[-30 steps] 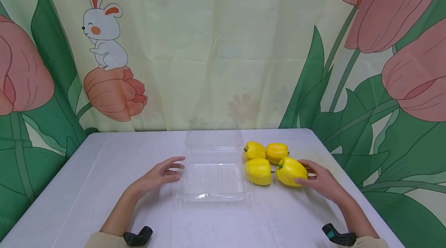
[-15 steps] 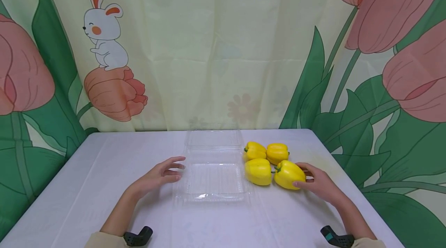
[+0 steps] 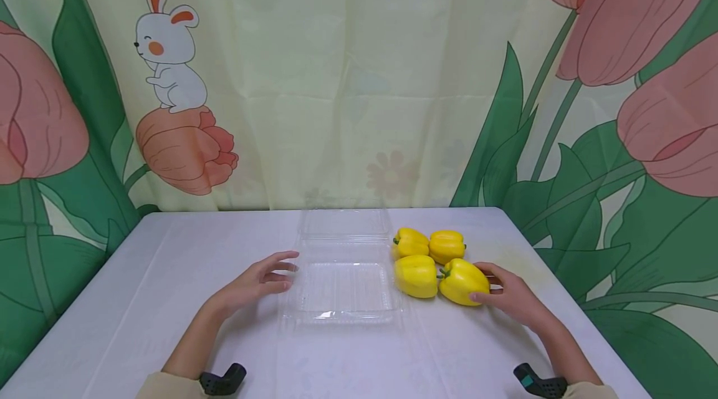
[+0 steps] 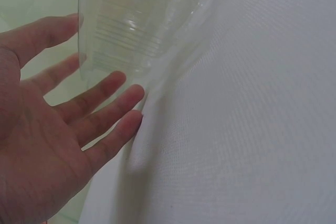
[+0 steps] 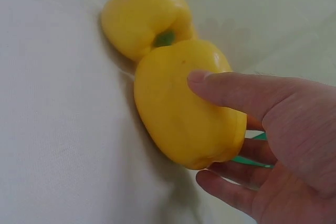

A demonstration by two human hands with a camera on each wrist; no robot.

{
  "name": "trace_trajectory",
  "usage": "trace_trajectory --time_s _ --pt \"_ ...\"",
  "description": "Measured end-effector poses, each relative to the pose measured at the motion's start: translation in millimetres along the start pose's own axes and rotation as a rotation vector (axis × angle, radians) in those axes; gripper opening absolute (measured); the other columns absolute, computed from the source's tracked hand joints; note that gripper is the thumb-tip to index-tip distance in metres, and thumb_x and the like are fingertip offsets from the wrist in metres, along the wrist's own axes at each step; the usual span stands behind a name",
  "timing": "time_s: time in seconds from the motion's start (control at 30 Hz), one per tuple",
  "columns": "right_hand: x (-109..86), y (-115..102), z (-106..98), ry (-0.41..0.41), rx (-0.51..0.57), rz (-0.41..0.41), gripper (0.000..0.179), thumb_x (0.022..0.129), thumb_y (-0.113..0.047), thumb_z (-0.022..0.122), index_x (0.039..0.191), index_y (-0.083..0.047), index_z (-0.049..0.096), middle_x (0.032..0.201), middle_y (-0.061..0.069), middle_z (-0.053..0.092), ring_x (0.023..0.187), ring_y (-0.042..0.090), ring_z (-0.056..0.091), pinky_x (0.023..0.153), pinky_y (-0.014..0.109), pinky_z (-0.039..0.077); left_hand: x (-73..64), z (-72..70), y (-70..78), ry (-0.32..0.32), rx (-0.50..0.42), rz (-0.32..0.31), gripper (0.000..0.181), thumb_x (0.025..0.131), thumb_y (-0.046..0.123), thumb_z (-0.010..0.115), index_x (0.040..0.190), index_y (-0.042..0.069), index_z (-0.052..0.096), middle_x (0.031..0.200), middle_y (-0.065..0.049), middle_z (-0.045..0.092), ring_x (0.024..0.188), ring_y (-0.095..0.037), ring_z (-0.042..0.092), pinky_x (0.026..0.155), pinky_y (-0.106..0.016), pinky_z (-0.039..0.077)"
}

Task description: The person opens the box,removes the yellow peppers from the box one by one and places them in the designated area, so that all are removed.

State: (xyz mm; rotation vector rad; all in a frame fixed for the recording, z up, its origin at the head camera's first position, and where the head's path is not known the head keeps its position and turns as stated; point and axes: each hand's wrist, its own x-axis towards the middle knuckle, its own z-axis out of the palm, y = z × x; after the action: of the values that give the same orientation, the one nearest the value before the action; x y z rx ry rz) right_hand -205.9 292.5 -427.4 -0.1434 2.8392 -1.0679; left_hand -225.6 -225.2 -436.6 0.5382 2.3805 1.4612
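Note:
My right hand point(image 3: 513, 293) grips the nearest-right yellow bell pepper point(image 3: 462, 282). The thumb point(image 5: 226, 90) lies across its side and the other fingers go behind it, partly hidden. A second yellow bell pepper point(image 3: 416, 276) is just left of the held one, its stem end toward it in the right wrist view. On the left, my left hand point(image 3: 249, 283) has relaxed, spread fingers at the left rim of a clear plastic clamshell box point(image 3: 348, 287). In the left wrist view a fingertip or two meet the box's edge point(image 4: 80, 24); whether they press it I cannot tell.
Two more yellow bell peppers, one on the left point(image 3: 411, 243) and one on the right point(image 3: 447, 246), sit behind the front pair. The box's lid point(image 3: 344, 223) lies open toward the back. White cloth covers the table point(image 3: 168, 299); a printed curtain point(image 3: 336, 75) hangs behind.
My right hand has brought the held bell pepper a little left and nearer to me, up beside the front-left bell pepper. The left hand and box have stayed put.

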Motion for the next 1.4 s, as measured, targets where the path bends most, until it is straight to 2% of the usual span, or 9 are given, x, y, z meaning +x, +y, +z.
trace_trajectory --time_s 0.2,0.6,1.1,1.4 --pt "-0.2 -1 -1 -0.010 0.015 -0.020 0.083 0.080 -0.042 0.076 0.143 -0.003 0.039 0.144 0.024 0.045 0.123 0.042 0.050 0.095 0.049 0.053 1.2 1.1 0.9 0.007 -0.009 -0.020 0.060 0.095 0.027 0.061 0.148 0.018 0.035 0.141 -0.014 0.051 0.129 -0.034 0.052 0.104 -0.051 0.046" --pt "-1.2 -5 -4 -0.007 0.019 -0.038 0.082 0.081 -0.042 0.076 0.143 -0.003 0.040 0.144 0.023 0.045 0.126 0.043 0.048 0.097 0.049 0.052 2.4 1.8 3.1 0.001 -0.007 -0.017 0.060 0.095 0.028 0.060 0.148 0.017 0.035 0.142 -0.016 0.049 0.130 -0.036 0.050 0.103 -0.053 0.046" --pt "2.7 -6 -11 0.070 0.014 -0.079 0.071 0.087 -0.039 0.070 0.141 -0.004 0.043 0.136 0.023 0.053 0.123 0.041 0.051 0.098 0.052 0.050 5.6 1.9 -4.1 0.022 -0.015 -0.029 0.057 0.095 0.029 0.060 0.147 0.020 0.038 0.142 -0.013 0.051 0.126 -0.033 0.054 0.099 -0.045 0.051" --pt "1.3 -17 -12 0.124 0.017 -0.103 0.061 0.092 -0.038 0.063 0.139 -0.003 0.045 0.136 0.022 0.053 0.122 0.039 0.053 0.093 0.043 0.055 2.0 -3.7 -5.7 0.099 -0.008 -0.033 0.058 0.094 0.029 0.062 0.147 0.024 0.038 0.142 -0.015 0.049 0.126 -0.034 0.054 0.098 -0.044 0.052"
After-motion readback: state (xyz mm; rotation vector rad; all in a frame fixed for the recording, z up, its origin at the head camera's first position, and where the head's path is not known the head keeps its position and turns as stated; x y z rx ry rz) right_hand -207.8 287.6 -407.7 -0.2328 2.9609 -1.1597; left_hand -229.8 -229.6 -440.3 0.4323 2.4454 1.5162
